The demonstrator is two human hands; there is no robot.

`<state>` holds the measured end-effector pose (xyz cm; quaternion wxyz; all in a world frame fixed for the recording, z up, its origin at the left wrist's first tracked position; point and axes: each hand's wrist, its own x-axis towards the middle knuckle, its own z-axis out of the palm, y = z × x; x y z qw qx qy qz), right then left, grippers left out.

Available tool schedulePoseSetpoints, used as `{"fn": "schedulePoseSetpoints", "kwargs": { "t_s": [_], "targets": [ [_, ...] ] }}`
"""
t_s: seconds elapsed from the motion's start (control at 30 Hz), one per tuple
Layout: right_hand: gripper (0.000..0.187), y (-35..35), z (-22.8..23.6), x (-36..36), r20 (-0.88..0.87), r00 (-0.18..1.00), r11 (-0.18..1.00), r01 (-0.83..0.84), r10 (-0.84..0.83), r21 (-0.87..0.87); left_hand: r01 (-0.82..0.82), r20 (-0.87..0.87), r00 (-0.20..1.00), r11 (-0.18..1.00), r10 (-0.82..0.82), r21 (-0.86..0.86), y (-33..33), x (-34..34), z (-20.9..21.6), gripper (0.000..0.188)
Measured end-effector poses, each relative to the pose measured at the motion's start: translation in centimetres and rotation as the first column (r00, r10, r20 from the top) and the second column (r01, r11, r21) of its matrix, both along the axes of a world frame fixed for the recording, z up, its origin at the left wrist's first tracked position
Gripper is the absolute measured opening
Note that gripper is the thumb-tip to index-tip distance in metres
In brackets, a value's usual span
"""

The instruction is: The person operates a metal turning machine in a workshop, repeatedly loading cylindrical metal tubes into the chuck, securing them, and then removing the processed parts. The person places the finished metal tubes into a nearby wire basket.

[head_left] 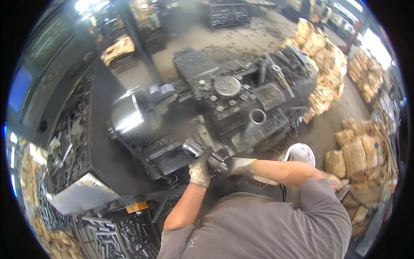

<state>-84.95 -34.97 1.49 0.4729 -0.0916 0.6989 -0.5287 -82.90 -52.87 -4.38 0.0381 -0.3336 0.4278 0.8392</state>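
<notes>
A shiny metal cylinder (193,147) lies slantwise before me, between my body and the lathe. Wrapped round its middle is my left hand (200,169), in a pale knitted work glove with dark fingers. My right hand (240,166), also gloved, closes about the cylinder's near right end; its fingertips are partly hidden. Just beyond the hands is the lathe's bed, with a bright round chuck (127,113) to the left, its outline blurred. The tool post (227,86) has a round top with several bolts round it. A hollow metal tube (257,116) stands upright on the carriage.
Dark metal parts and a long-handled wrench (278,71) lie on the lathe's right end. Filled woven sacks (357,157) are stacked at the right. A metal bin (228,16) of parts stands at the back. Metal pieces fill a crate (105,235) at lower left.
</notes>
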Motion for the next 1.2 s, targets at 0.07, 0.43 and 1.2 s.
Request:
{"fn": "schedulePoseSetpoints", "kwargs": {
  "t_s": [0.07, 0.43, 1.2],
  "targets": [
    [0.028, -0.6, -3.6, 0.5, -0.261, 0.964, 0.987, -0.012, 0.055, 0.161, 0.000, -0.031, 1.000, 0.997, 0.002, 0.074, 0.5, 0.6, -0.2, 0.070],
    [0.041, 32.6, -4.5, 4.4, -0.266, 0.923, 0.817, -0.082, 0.278, 0.570, 0.079, -0.127, 0.991, 0.954, -0.044, 0.288, -4.8, 1.6, -3.7, 0.036],
    [0.066, 11.8, 3.3, -7.4, -0.875, 0.483, 0.937, 0.324, -0.044, 0.132, 0.271, -0.239, 0.950, 0.914, -0.203, 0.302, -3.4, 3.1, 3.0, 0.039]
  ]
}}
